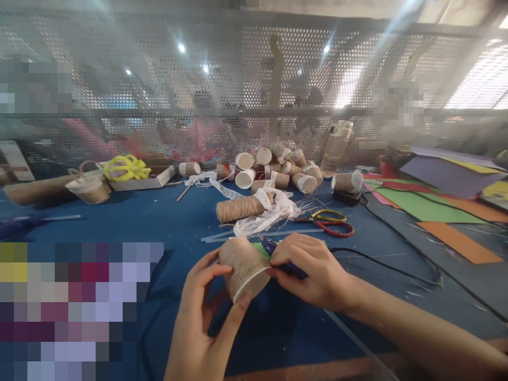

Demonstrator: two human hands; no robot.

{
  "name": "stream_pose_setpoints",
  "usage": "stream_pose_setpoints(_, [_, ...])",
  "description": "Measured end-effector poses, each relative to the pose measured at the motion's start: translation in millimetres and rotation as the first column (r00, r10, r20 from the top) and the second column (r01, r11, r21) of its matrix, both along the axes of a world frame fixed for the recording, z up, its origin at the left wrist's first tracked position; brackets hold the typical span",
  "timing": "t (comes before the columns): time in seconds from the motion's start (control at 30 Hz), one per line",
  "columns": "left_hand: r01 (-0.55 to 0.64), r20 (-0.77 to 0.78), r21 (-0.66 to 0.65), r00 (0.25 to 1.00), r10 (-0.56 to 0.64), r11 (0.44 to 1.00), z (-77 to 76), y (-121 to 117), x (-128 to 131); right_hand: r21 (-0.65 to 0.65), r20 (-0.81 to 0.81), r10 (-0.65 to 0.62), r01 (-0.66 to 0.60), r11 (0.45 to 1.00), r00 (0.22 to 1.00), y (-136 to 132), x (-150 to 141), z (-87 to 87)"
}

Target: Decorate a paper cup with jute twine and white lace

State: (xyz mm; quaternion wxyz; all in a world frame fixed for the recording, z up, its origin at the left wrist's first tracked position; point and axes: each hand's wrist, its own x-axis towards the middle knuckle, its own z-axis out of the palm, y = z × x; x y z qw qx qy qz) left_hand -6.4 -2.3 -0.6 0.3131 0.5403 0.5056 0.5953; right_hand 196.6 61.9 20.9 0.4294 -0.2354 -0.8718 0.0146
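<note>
Between the fingers and thumb of my left hand (206,312) is a cup wrapped in brown twine (242,262), tilted with its white rim facing down toward me. My right hand (311,267) is closed around a dark blue glue gun (293,269), whose tip sits just beyond the cup's right side. Right fingertips are at or very near the cup's rim; whether they touch it I cannot tell. A scrap of green (262,251) shows behind the cup, beside the gun. Farther back lie a spool of twine (240,209) and crumpled white lace (278,209).
Scissors (333,222) with yellow and red handles lie behind my right hand. Several wrapped cups (278,169) are heaped near the mesh screen (238,69). A bottle (337,145), coloured paper (440,202) and the gun's cord (381,264) are on the right, yellow ribbon (127,168) on the left.
</note>
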Motion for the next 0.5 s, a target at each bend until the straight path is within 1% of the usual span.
stream_pose_setpoints(0.07, [0.009, -0.143, 0.088, 0.990, 0.004, 0.996, 1.0, 2, -1, -0.005, -0.032, -0.058, 0.058, 0.998, 0.998, 0, 1, 0.1])
stream_pose_setpoints(0.1, [0.021, -0.237, 0.139, 0.971, 0.012, 0.990, 3.1, 3, -2, -0.006, -0.049, -0.088, 0.088, 0.996, 0.995, 1, 3, 0.5])
stream_pose_setpoints(0.13, [0.041, -0.339, 0.194, 0.940, 0.028, 0.980, 6.7, 3, -3, -0.013, -0.068, -0.118, 0.117, 0.993, 0.991, 1, 4, 1.1])
stream_pose_setpoints(0.2, [0.089, -0.547, 0.300, 0.832, 0.094, 0.950, 19.2, 2, -6, -0.052, -0.109, -0.171, 0.166, 0.985, 0.979, 3, 7, 2.3])
stream_pose_setpoints(0.23, [0.133, -0.622, 0.347, 0.774, 0.122, 0.928, 28.0, 1, -7, -0.083, -0.124, -0.187, 0.178, 0.981, 0.975, 3, 8, 2.6])
stream_pose_setpoints(0.27, [0.182, -0.666, 0.373, 0.736, 0.126, 0.910, 38.1, -1, -7, -0.113, -0.132, -0.193, 0.178, 0.977, 0.972, 4, 8, 2.7])
stream_pose_setpoints(0.3, [0.226, -0.688, 0.401, 0.714, 0.129, 0.888, 49.3, -2, -6, -0.136, -0.137, -0.190, 0.172, 0.976, 0.972, 4, 9, 2.7])
stream_pose_setpoints(0.33, [0.289, -0.712, 0.412, 0.694, 0.107, 0.864, 61.0, -3, -4, -0.149, -0.139, -0.182, 0.161, 0.976, 0.973, 4, 9, 2.5])
stream_pose_setpoints(0.43, [0.447, -0.766, 0.400, 0.642, 0.025, 0.800, 95.0, -5, 10, -0.105, -0.137, -0.124, 0.110, 0.988, 0.983, 4, 8, 2.2])
stream_pose_setpoints(0.5, [0.487, -0.800, 0.395, 0.599, 0.032, 0.779, 113.2, -7, 22, -0.056, -0.133, -0.084, 0.077, 0.995, 0.988, 4, 7, 2.5])
